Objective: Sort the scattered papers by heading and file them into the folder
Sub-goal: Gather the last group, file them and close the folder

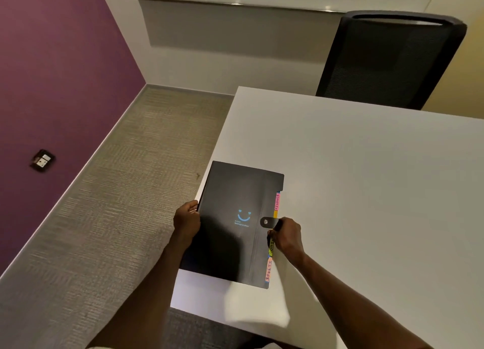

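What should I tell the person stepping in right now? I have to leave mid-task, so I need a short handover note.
Left hand: grips the folder's left edge.
Right hand: fingers curled at the snap strap on the right edge.
Folder: black, closed, lying at the table's near-left corner; coloured tabs marked FINANCE and SPORTS stick out on the right.
Papers: one blurred white sheet lies near the front edge; no others in view.
Done: nothing visibly filed.
Left: open the folder, sort the papers by heading, file them.

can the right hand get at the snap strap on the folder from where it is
Probably yes: the right hand is already at the strap on the folder, nothing lies between, and the left hand holds the opposite edge.
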Motion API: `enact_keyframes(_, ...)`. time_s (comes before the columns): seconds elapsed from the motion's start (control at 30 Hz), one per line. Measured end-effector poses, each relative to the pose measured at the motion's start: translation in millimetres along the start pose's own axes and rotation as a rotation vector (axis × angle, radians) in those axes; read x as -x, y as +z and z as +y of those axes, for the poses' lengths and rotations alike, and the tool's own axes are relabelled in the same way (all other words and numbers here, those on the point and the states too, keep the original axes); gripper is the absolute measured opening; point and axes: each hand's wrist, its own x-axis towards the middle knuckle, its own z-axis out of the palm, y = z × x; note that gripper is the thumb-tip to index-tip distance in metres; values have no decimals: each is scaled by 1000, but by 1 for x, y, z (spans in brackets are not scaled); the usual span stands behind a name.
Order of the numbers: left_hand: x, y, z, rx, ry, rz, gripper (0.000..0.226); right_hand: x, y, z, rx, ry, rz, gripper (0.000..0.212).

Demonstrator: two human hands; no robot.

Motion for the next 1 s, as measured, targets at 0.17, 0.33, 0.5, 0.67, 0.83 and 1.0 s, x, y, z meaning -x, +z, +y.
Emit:
enact_keyframes(0.17, -12, 3, -12, -144, -16, -100, 36, -14, 13, -1, 101, 15, -71, 22)
enact_keyframes(0.33, -9, 3, -21, -162, -11, -125, 44, -19, 22, 3, 118, 2, -90, 15)
enact_keyframes(0.5, -16, -2, -20, -185, 18, -177, 49, -20, 22, 3, 159, -34, -103, 21)
enact_keyframes(0.67, -21, -6, -20, -179, 5, -211, 53, -19, 22, 3, 180, -38, -110, 17)
enact_keyframes(0.83, -24, -5, -23, -184, 7, -221, 54, -20, 23, 4, 188, -60, -122, 19)
enact_keyframes(1.0, -20, -3, -22, -217, 8, -134, 44, -19, 17, 2, 204, -43, -147, 22)
